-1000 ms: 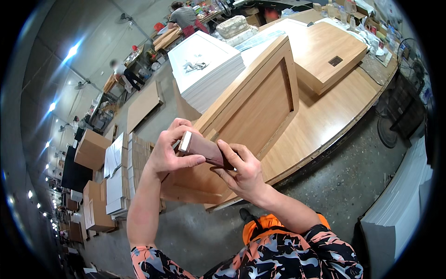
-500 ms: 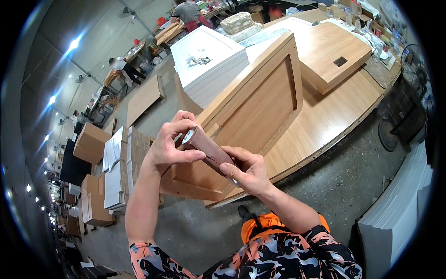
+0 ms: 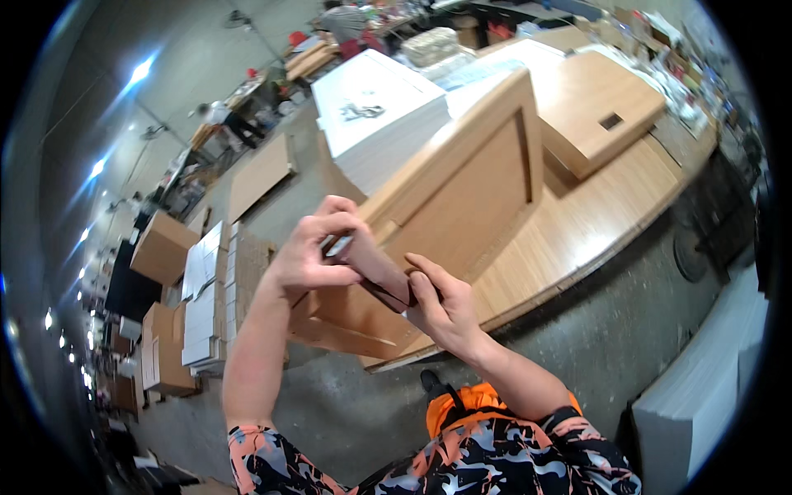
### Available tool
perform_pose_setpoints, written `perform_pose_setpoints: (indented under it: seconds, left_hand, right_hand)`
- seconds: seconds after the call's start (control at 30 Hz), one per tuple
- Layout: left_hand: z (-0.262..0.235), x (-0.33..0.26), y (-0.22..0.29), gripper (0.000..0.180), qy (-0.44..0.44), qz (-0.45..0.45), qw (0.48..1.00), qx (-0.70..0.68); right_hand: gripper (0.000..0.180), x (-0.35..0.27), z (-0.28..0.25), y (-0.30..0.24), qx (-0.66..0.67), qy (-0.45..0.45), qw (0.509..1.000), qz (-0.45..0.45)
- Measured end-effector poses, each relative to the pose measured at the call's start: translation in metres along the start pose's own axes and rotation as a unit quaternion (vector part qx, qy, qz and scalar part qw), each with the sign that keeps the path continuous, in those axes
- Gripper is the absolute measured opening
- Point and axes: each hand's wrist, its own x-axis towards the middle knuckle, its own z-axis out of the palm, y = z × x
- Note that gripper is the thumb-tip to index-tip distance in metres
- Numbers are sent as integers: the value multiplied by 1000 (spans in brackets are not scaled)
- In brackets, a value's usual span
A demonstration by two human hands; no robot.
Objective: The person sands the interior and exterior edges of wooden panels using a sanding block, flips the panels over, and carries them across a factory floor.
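Observation:
A block wrapped in reddish-brown sandpaper [image 3: 379,268] is held up between my hands, in front of a wooden panel. My left hand [image 3: 318,254] grips its upper left end, thumb below and fingers curled over the top. At the lower right end, my right hand [image 3: 444,307] pinches the sandpaper between thumb and fingers, where a dark fold shows. Behind my hands the framed wooden panel [image 3: 470,194] stands tilted on edge on the wood-topped table [image 3: 569,247]. Motion blurs the sandpaper's edges.
A wooden box-like piece with a dark square cutout [image 3: 602,99] lies on the table's far right. A stack of white panels [image 3: 375,95] rises behind the framed panel. Cardboard boxes [image 3: 165,256] stand left, a white stack [image 3: 685,412] right. Two people work farther off.
My right thumb and fingers have shifted on the sandpaper's lower end, and the sandpaper now folds there. Both hands have moved slightly right as the view shifted.

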Motion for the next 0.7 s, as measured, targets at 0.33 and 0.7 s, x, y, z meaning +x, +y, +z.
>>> perform_pose_setpoints:
  seconds: [0.33,0.7]
  left_hand:
    - [13,19,-14,42,-1,98,994,41]
    - [24,27,-17,21,40,88,995,4]
  right_hand:
    - [41,-2,-11,10,90,-45,992,74]
    - [37,-3,-12,24,62,-129,983,110]
